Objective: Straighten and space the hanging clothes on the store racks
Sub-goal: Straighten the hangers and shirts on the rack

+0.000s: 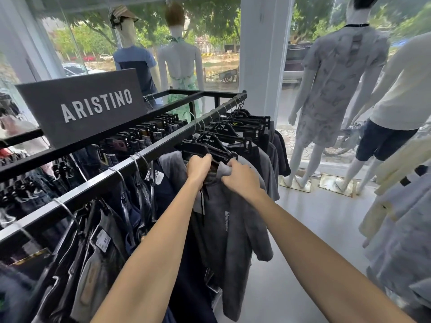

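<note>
- Grey polo shirt [235, 231]: hangs from the near rail of the black rack [149, 151], straight ahead of the person, at the near end of a run of dark tops. Judged light, soft and limp, and likely to skew on its hanger if pulled by the hem. Best taken at the collar and shoulders.
- Left grip [198, 167]: fingers curled round the collar on its left side, just under the hanger neck.
- Right grip [242, 180]: fingers bunched on the collar fabric at its right side, grasping it.
- Black hangers [208, 139]: plastic, branded, with wire hooks over the rail. Judged stiff and free to slide, so they are the part to push when spacing.
- Neighbouring tops [268, 164]: packed close beyond the shirt, with hanger arms overlapping. Judged liable to snag.
- Jeans [100, 243]: clipped along the same rail to the left, paper tags showing, just beside the shirt.
- Brand sign [81, 106]: stands on top of the rack.
- Mannequins [338, 78]: at the window, well apart.
- Pale garments [396, 229]: across the aisle on the right.
</note>
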